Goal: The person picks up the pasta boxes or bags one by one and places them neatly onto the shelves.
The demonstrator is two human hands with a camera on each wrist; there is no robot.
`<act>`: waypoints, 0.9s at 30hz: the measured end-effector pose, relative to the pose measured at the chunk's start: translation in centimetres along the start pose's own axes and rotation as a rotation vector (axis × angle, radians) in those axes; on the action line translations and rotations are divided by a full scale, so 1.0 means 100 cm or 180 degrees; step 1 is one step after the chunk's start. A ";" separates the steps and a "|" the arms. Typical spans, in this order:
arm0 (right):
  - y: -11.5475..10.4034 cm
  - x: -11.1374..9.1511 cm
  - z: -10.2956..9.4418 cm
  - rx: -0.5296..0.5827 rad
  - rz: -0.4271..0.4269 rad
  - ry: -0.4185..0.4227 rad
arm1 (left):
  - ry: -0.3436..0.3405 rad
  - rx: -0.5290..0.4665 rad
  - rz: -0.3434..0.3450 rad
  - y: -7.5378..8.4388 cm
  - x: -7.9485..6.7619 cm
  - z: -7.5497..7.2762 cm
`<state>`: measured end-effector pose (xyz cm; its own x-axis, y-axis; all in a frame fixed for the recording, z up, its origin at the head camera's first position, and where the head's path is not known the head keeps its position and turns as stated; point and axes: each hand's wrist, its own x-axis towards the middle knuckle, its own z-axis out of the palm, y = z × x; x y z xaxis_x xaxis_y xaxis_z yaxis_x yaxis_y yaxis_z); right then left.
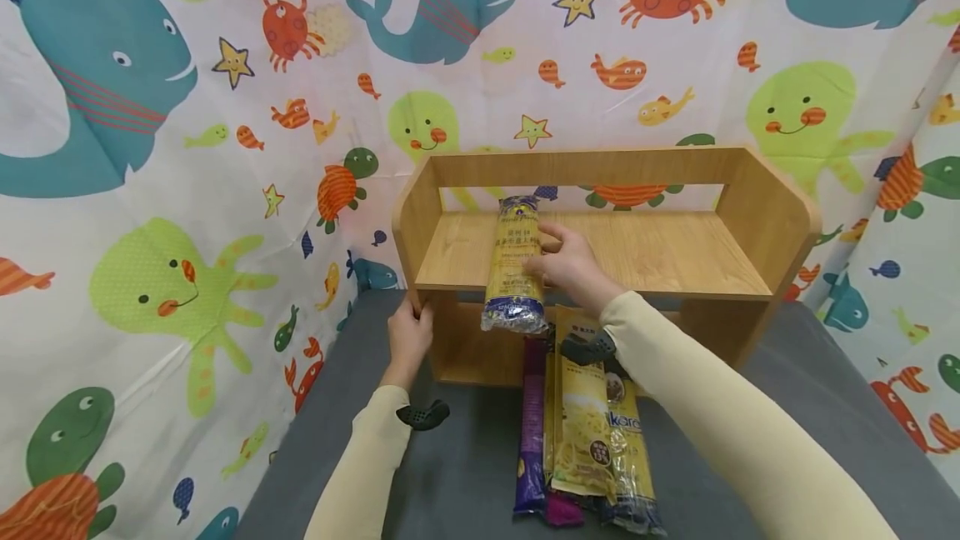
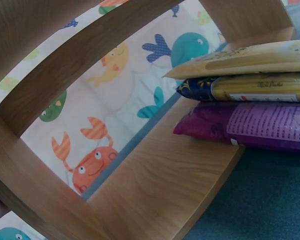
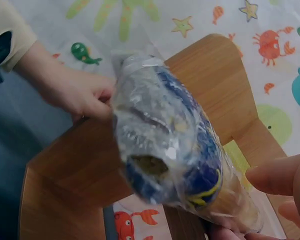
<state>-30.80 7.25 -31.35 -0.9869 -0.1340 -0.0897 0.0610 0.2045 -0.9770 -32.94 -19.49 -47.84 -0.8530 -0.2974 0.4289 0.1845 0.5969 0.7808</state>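
My right hand (image 1: 573, 267) grips a yellow and blue spaghetti packet (image 1: 513, 265) from its right side, holding it tilted over the left part of the upper board of a small wooden shelf (image 1: 660, 252). In the right wrist view the packet's crinkled clear end (image 3: 150, 125) is close to the camera, with my right fingers (image 3: 275, 177) beside it. Lower down, my left hand (image 1: 408, 338) holds the shelf's left side panel near the upper board, its fingertips partly hidden by the wood. Only a sliver of that hand appears in the left wrist view.
Several pasta packets, among them a yellow noodle packet (image 1: 583, 432) and a purple packet (image 1: 531, 432), lean at the shelf's lower front. The shelf stands on a grey tabletop (image 1: 457, 473). Behind hangs a sea-animal patterned curtain (image 1: 480, 98).
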 end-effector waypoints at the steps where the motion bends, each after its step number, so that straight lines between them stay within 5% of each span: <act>1: 0.000 -0.002 -0.002 -0.0045 -0.0032 -0.0002 | 0.0010 0.0013 0.0015 0.000 0.000 0.000; 7: 0.008 -0.017 -0.021 -0.0275 -0.0238 -0.0010 | -0.0011 0.0034 0.0048 0.003 0.000 -0.002; 13: 0.019 -0.037 -0.033 -0.1045 -0.0827 -0.0040 | -0.0002 0.0045 0.0023 0.005 0.002 -0.004; 21: 0.023 -0.054 -0.017 -0.2159 -0.1636 -0.0270 | -0.0039 0.0083 -0.0046 0.003 0.001 -0.004; 27: 0.027 -0.055 -0.005 -0.2376 -0.1608 -0.0431 | -0.0099 0.0009 -0.0152 0.003 -0.002 -0.001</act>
<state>-25.30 9.04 -33.35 -0.8411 -0.4811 0.2470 -0.5328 0.6587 -0.5312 -32.69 -19.33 -47.67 -0.8756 -0.3023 0.3768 0.1418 0.5848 0.7987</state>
